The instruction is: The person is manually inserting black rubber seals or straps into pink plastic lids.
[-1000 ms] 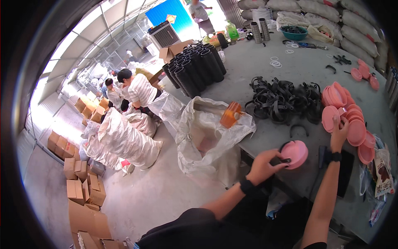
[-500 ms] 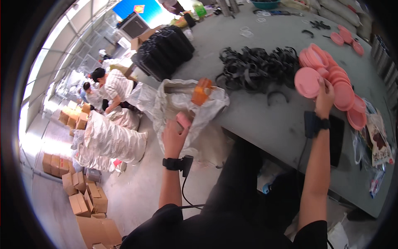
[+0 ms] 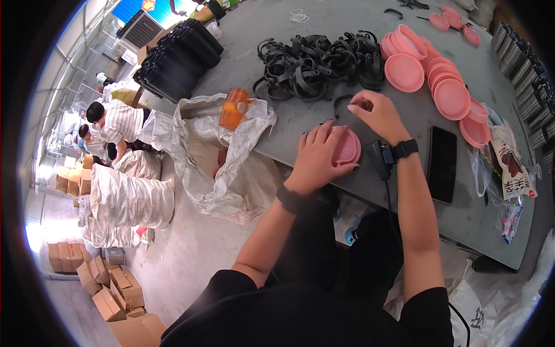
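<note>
Small factory or assembly workshop. Long grey worktop (image 3: 324, 124) carries bulk parts: stacks of pink plastic lids (image 3: 442, 81), a heap of black straps (image 3: 315, 61), rows of black parts (image 3: 179, 55). Big white woven sacks (image 3: 130, 199) stand on the bare concrete floor (image 3: 191, 254), one open sack (image 3: 225, 156) hangs at the worktop edge. Cardboard boxes (image 3: 98, 280) piled by the wall. Other workers (image 3: 118, 124) crouch among the sacks. Industrial cooler (image 3: 141, 29) at the far end.
</note>
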The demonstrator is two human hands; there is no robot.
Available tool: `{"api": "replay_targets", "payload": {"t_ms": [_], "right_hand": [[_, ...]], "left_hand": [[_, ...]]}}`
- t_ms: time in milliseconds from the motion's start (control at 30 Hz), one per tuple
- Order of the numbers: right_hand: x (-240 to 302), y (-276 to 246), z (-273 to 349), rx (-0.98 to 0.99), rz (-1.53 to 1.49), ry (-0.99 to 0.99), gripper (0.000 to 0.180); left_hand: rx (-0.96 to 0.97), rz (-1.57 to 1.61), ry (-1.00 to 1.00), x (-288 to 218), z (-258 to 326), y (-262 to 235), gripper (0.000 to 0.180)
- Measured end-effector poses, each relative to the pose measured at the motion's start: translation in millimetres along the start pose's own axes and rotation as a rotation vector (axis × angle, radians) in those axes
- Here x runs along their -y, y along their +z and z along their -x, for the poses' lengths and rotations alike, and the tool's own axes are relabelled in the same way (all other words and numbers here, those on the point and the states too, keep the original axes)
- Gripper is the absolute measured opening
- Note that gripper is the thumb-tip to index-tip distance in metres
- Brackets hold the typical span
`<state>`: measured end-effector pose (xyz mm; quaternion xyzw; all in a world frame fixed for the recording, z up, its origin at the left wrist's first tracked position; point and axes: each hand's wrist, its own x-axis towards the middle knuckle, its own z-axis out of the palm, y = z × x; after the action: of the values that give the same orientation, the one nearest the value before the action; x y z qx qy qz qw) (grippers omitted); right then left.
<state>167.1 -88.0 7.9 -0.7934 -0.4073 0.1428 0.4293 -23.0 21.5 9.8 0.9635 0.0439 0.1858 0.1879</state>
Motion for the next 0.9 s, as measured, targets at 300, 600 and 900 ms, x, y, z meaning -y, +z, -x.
{"api": "replay_targets", "payload": {"t_ms": [300, 600, 900], "right_hand": [[-23, 13, -13, -0.237, 0.129, -0.179, 0.027], [-5, -9, 4, -0.108, 0.191, 0.074, 0.018], [-5, -16, 9, -0.034, 0.214, -0.04, 0.02]], "left_hand": [[-0.217, 0.205, 0.005, 2, 5, 18, 0.046], [-0.17, 0.248, 0.004, 9, 13, 12, 0.021], [0.131, 0.03, -0.075, 30, 17, -46, 0.021]]}}
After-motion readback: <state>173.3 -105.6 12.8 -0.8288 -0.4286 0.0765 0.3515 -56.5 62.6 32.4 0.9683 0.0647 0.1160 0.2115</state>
